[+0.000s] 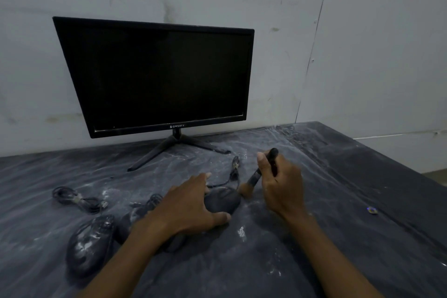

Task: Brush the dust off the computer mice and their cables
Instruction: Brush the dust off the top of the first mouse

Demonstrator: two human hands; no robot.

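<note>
Head view: right hand wrapped round black brush, handle up past thumb, bristle tip angled down-left against far right edge of mouse. Left hand spread over same mouse, fingers fairly straight, thumb on near side, pressing it onto dusty dark table. Its cable runs away beyond the brush tip. Second mouse well left of left hand; third partly hidden under left wrist. Coiled cable further left. Monitor beyond both hands
</note>
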